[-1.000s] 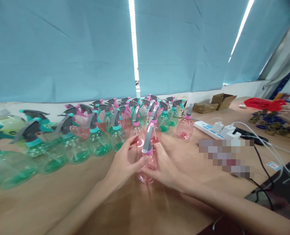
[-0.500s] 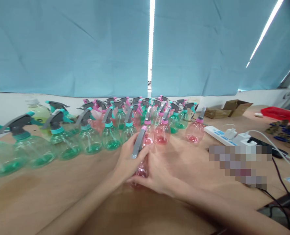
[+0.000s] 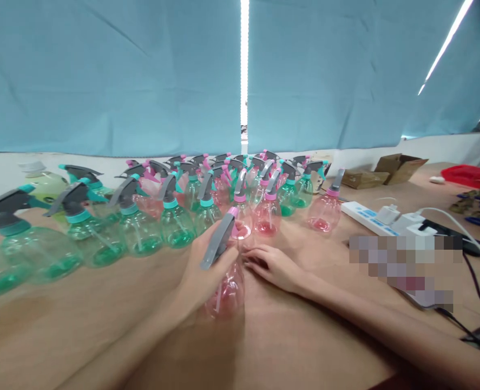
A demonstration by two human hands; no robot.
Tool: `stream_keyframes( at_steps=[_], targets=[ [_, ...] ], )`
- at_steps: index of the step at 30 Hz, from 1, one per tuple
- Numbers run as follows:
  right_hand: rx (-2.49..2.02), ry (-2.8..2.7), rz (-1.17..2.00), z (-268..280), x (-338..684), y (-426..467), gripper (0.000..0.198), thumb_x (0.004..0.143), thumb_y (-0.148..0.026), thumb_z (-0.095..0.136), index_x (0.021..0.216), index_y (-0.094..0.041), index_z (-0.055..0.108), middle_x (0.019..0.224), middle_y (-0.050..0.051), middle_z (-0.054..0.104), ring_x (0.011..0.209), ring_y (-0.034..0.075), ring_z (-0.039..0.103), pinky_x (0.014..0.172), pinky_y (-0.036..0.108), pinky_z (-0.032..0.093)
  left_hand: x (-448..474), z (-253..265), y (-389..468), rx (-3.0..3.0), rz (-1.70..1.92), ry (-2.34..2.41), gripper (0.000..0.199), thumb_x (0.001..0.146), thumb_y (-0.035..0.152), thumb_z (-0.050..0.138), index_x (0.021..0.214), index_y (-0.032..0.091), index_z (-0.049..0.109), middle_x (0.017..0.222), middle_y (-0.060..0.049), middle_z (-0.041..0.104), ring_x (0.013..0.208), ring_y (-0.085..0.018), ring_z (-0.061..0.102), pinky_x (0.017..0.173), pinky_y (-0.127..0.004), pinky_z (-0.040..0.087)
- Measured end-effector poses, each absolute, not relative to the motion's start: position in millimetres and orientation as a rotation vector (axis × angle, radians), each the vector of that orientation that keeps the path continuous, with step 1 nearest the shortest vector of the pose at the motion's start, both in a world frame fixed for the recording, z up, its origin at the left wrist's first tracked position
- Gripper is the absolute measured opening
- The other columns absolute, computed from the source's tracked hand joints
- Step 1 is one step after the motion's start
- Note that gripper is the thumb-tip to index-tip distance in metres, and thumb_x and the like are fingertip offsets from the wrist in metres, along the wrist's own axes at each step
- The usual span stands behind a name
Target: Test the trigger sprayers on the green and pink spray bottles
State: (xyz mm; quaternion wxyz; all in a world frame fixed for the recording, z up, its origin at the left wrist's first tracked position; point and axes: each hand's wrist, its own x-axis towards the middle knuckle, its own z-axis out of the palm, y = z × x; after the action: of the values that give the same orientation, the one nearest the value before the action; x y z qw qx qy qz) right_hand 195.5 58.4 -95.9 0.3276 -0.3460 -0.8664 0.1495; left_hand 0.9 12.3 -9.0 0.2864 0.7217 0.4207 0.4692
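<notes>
Pink spray bottle (image 3: 227,295) is taking the center of the scene, directly in front of you on the near part of a brown tabletop (image 3: 296,346); blur is keeping its base from showing clearly. Your left hand (image 3: 204,279) is gripping it around the upper part, the thumb crossing the near side below the sprayer and the other fingers disappearing behind, so how they are spaced you cannot tell. Above that grip, the gray trigger (image 3: 219,241) is slanting down toward you and to the left, while the pink nozzle (image 3: 232,212) is pointing up and away.

Your right hand (image 3: 274,266) is hovering or resting just to the right of the bottle, palm down, its fingers bending loosely and lying close together, their tips aiming at the bottle's side; whether they are touching it, you cannot tell.

Beyond your hands, two more pink bottles (image 3: 267,221) are standing close together, and another, the outlying pink bottle (image 3: 324,214), is standing apart to the right. Green spray bottles (image 3: 142,234) with turquoise collars are lining up to your left, a denser cluster crowding behind them toward the blue curtain (image 3: 162,81). On the far right, a white power strip (image 3: 369,219) is holding plugged-in chargers (image 3: 388,214), and an open cardboard box (image 3: 400,169) is sitting farther back.
</notes>
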Motion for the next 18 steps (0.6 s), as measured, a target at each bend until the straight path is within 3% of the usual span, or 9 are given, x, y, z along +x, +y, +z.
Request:
stream_keyframes(
  at_steps=[6, 12, 15, 18],
  targets=[
    [-0.856, -2.327, 0.356, -100.2, 186.6, 58.2, 0.025, 0.095, -0.022, 0.053, 0.114, -0.017, 0.069, 0.121, 0.010, 0.069, 0.117, 0.023, 0.062, 0.102, 0.042, 0.050, 3.1, -1.1, 9.8, 1.940, 1.255, 1.135, 0.028, 0.081, 0.021, 0.052, 0.107, 0.023, 0.062, 0.084, 0.001, 0.067, 0.079, -0.018, 0.064, 0.076, -0.032, 0.053],
    [-0.831, -2.357, 0.385, -103.3, 191.7, 56.8, 0.032, 0.097, -0.023, 0.051, 0.125, -0.016, 0.064, 0.130, 0.011, 0.064, 0.130, 0.024, 0.053, 0.109, 0.043, 0.043, 1.2, -1.7, 11.3, 1.879, 1.196, 1.043, 0.044, 0.081, 0.019, 0.053, 0.124, 0.026, 0.058, 0.120, -0.003, 0.067, 0.100, -0.021, 0.068, 0.090, -0.036, 0.055],
    [-0.834, -2.388, 0.385, -104.9, 193.0, 57.2, 0.033, 0.098, -0.024, 0.050, 0.127, -0.015, 0.063, 0.134, 0.012, 0.062, 0.132, 0.024, 0.050, 0.111, 0.042, 0.041, 1.2, -0.9, 9.7, 1.879, 1.188, 1.094, 0.053, 0.078, 0.018, 0.056, 0.130, 0.027, 0.054, 0.124, -0.004, 0.066, 0.107, -0.023, 0.066, 0.092, -0.037, 0.055],
    [-0.837, -2.407, 0.376, -105.2, 194.0, 57.0, 0.035, 0.098, -0.025, 0.049, 0.129, -0.016, 0.061, 0.137, 0.012, 0.059, 0.133, 0.023, 0.049, 0.113, 0.042, 0.039, 2.3, 1.1, 7.9, 1.882, 1.193, 1.119, 0.047, 0.078, 0.021, 0.056, 0.124, 0.025, 0.056, 0.119, -0.005, 0.067, 0.105, -0.023, 0.066, 0.090, -0.037, 0.056]
  ],
)
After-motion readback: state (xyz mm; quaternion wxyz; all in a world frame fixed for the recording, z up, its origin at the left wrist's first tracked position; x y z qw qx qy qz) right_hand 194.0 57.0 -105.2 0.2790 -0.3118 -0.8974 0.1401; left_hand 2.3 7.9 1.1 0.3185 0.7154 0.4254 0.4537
